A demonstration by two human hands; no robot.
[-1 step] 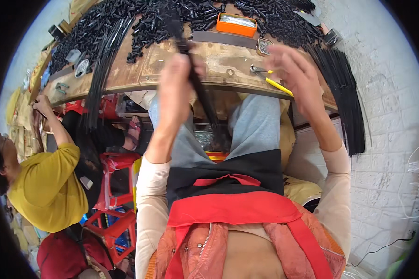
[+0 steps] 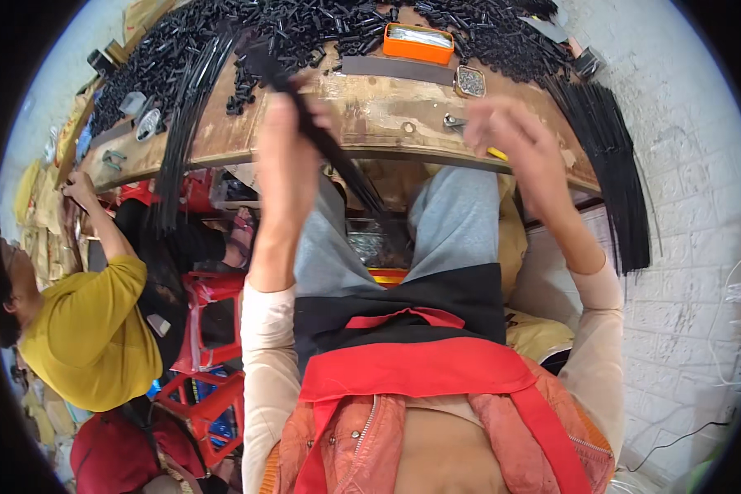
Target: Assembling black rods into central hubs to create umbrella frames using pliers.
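A long, slim black bundle (image 2: pixel 337 155), slightly blurred, slants across the table's near edge, its lower end hanging over my lap. My left hand (image 2: pixel 286 169) is closed around its upper part; whether it is one piece or several strips I cannot tell. Above the right side of the table edge, my right hand (image 2: pixel 527 152) has its fingers loosely bent and apart, with nothing visible in them. Just left of that hand lie pliers with yellow handles (image 2: pixel 454 122), partly hidden behind its fingers.
Small black parts (image 2: pixel 337 26) heap along the wooden table's (image 2: pixel 362 103) far side, around an orange box (image 2: pixel 418 49) and a small dish (image 2: pixel 471 81). Black strips overhang the edge at left (image 2: pixel 181 140) and right (image 2: pixel 613 181). A co-worker in yellow (image 2: pixel 90 329) sits left.
My left hand has moved left with the black bundle, whose upper end tilts further left. My right hand has shifted slightly down, its fingers more bent, covering more of the pliers' yellow handles.
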